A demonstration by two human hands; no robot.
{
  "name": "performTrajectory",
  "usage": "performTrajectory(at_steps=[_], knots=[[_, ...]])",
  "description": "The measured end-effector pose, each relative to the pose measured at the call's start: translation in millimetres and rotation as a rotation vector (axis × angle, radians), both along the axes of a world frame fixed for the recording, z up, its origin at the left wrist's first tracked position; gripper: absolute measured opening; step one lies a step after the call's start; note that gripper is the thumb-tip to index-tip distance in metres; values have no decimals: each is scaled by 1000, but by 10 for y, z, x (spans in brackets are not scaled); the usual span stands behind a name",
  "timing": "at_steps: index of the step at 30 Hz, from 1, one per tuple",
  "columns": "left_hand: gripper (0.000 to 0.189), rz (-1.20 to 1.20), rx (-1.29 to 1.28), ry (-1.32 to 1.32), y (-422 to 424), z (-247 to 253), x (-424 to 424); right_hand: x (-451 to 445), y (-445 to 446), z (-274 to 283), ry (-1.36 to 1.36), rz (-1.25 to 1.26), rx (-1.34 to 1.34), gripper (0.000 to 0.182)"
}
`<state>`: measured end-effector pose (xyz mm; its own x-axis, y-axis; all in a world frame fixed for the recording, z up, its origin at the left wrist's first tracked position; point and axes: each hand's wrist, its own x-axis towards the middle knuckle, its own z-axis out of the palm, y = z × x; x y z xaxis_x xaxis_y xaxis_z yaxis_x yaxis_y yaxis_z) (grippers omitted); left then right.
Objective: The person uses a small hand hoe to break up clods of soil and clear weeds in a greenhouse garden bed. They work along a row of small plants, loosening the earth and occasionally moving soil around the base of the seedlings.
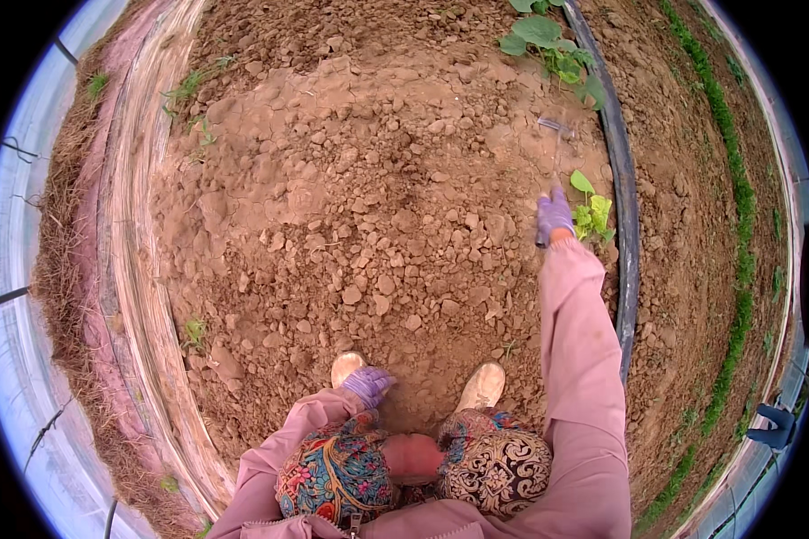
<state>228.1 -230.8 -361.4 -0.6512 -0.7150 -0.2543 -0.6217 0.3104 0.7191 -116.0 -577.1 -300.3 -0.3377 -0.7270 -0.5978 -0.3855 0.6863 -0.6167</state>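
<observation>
My right hand point(554, 214), in a purple glove, is stretched forward and wrapped around the handle of a small hand hoe point(558, 151). The hoe's thin shaft points away from me, and its narrow metal head point(555, 126) rests at or just over the cracked soil. Close to the right of that hand grows a young broad-leaved plant point(593, 214). My left hand point(368, 387), gloved in purple too, hangs low beside my left shoe point(348, 366). Its fingers look bent, and whether anything is in them is unclear.
Cloddy brown soil point(377, 269) spreads before my feet. A black irrigation hose point(623, 202) runs along the right, near a larger leafy plant point(543, 37). Plastic sheeting point(155, 256) borders the left. Farther right is a strip of green seedlings point(741, 202). My right shoe point(483, 385) stands on the soil.
</observation>
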Motion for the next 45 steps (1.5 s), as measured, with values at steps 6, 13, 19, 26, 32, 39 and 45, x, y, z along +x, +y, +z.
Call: performTrajectory(at_steps=[6,13,19,26,32,39,45], knots=[[27,2,-15,47,-32,-27,-10,-4,718,-166,271,317,-45,45],[28,-1,-14,0,4,1,-11,350,2039,493,-111,141,239,48],[29,-5,-34,31,18,-54,26,246,2724,731,-73,312,317,49],[23,16,-94,38,5,-2,8,565,1199,330,-161,203,58,48],[24,9,-73,37,-37,1,16,1029,206,232,28,412,-77,46],[27,-33,57,15,-54,-31,22,906,1512,259,2,517,308,49],[24,-21,-116,59,-26,-65,28,698,2335,670,-58,557,424,54]])
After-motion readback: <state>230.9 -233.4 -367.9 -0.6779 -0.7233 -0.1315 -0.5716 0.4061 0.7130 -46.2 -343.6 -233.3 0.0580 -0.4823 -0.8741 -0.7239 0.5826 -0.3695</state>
